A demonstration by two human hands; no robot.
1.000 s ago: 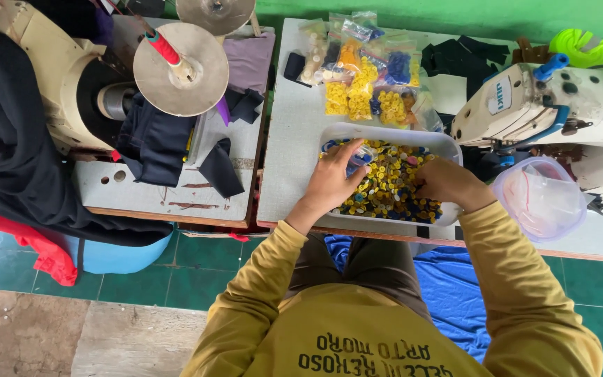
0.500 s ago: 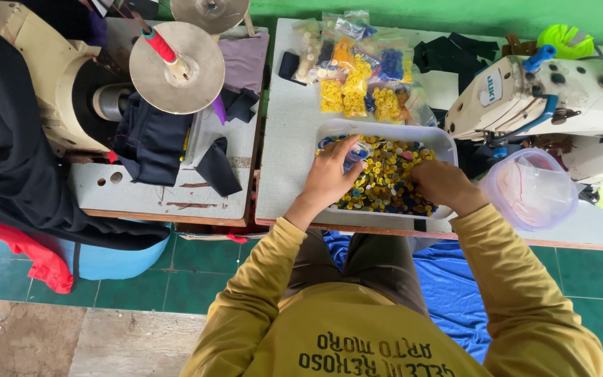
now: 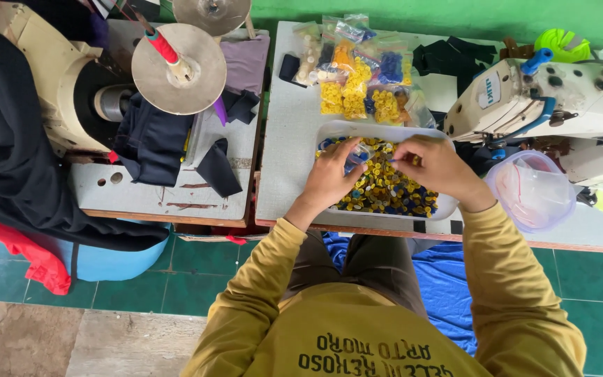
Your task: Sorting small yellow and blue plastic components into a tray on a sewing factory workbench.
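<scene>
— Where's the tray (image 3: 329, 132) and how does it lie?

— On the grey table (image 3: 291, 139), right in front of me. I see one white tray, its long axis running left to right along the table edge. It's heaped with small yellow and blue buttons (image 3: 385, 188), too many to count.

— And my hands?

— Two, both over the tray. My left hand (image 3: 333, 180) is curled, fingers narrow, touching a small clear bag (image 3: 359, 152) at the heap's top. My right hand (image 3: 435, 164) is pinched nearly closed on something tiny; I cannot tell what it is.

— What else is about?

— A pile of clear bags (image 3: 357, 84) of buttons just behind the tray, several, overlapping. One sewing machine (image 3: 560, 98) at right, one clear bowl (image 3: 532, 188) beside it. One metal disc (image 3: 179, 70) on the left table.
</scene>
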